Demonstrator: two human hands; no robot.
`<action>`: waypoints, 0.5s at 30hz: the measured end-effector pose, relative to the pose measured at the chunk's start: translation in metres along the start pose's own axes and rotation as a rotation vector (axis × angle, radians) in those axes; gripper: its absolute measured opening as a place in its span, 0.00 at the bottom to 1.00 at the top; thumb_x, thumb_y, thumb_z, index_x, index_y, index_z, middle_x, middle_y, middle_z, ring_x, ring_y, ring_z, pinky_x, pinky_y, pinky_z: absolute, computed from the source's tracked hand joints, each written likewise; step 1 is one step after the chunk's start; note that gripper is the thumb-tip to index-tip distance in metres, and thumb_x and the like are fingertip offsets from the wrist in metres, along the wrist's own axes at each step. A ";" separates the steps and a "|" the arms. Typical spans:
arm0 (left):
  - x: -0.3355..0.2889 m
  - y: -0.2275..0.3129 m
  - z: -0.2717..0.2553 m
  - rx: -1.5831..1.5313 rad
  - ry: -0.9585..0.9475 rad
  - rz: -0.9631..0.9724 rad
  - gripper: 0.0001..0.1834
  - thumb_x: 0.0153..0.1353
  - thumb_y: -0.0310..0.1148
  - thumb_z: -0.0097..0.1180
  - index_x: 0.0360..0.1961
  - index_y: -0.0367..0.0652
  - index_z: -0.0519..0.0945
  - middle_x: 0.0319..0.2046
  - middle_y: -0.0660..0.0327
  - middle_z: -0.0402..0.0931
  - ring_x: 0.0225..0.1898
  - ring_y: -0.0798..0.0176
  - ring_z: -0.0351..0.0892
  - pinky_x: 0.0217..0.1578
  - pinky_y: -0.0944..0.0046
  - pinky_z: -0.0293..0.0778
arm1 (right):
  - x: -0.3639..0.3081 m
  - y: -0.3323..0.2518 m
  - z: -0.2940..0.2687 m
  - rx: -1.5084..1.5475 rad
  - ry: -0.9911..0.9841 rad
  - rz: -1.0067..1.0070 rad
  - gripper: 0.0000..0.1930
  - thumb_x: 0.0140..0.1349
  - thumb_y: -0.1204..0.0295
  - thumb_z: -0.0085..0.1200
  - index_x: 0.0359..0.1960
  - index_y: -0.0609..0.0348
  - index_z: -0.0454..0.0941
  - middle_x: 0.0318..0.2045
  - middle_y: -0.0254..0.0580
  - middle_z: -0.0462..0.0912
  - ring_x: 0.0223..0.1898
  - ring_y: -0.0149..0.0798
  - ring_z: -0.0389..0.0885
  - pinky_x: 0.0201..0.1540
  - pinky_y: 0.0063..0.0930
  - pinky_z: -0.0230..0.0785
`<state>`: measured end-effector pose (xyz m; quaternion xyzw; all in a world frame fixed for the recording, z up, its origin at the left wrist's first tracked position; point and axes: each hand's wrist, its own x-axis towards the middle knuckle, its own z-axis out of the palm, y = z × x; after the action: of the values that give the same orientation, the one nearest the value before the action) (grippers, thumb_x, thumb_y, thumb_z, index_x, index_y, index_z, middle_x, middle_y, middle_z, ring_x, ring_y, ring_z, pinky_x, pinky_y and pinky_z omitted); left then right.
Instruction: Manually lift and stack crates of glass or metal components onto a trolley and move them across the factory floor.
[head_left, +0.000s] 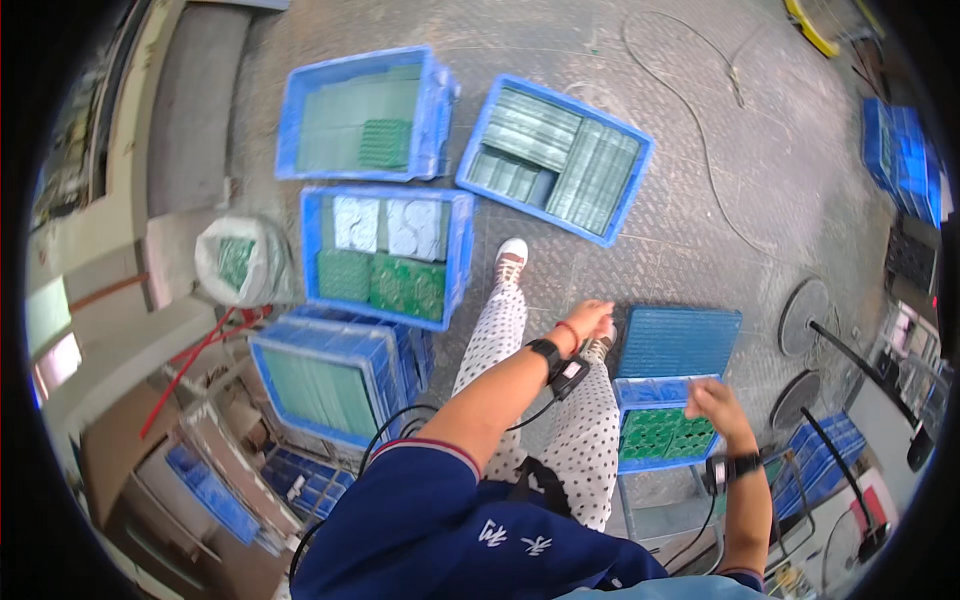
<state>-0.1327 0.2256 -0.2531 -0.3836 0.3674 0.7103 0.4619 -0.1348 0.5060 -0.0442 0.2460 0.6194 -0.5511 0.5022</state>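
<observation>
My left hand (590, 322) hangs in front of my legs with its fingers curled in, and nothing shows in it. To its right stands a ribbed dark blue panel (680, 340). My right hand (714, 404) is loosely closed over the right side of a small blue crate (650, 392), nothing visible in its fingers; whether it touches the rim I cannot tell. Green circuit boards (648, 433) with round cutouts lie in that crate, which seems to rest on a metal-framed stand (628, 505).
Ahead and left stand blue crates (310, 178) of green boards, one (462, 260) also holding white patterned pieces. Another crate (648, 165) holds stacked grey-green strips. A white sack (215, 275) sits far left. A cable (700, 125) crosses the floor; round-based stands (803, 315) are at right.
</observation>
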 end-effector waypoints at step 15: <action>0.043 -0.041 -0.117 -0.239 0.106 -0.259 0.12 0.60 0.41 0.45 0.33 0.42 0.71 0.26 0.64 0.72 0.27 0.67 0.74 0.30 0.70 0.69 | 0.481 0.034 -0.027 0.233 0.417 -0.023 0.35 0.51 0.51 0.53 0.50 0.72 0.63 0.41 0.50 0.73 0.43 0.40 0.71 0.44 0.31 0.65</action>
<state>-0.0824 0.1519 -0.3489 -0.5168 0.2520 0.6622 0.4805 -0.2952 0.4204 -0.4921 0.4039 0.6446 -0.5617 0.3253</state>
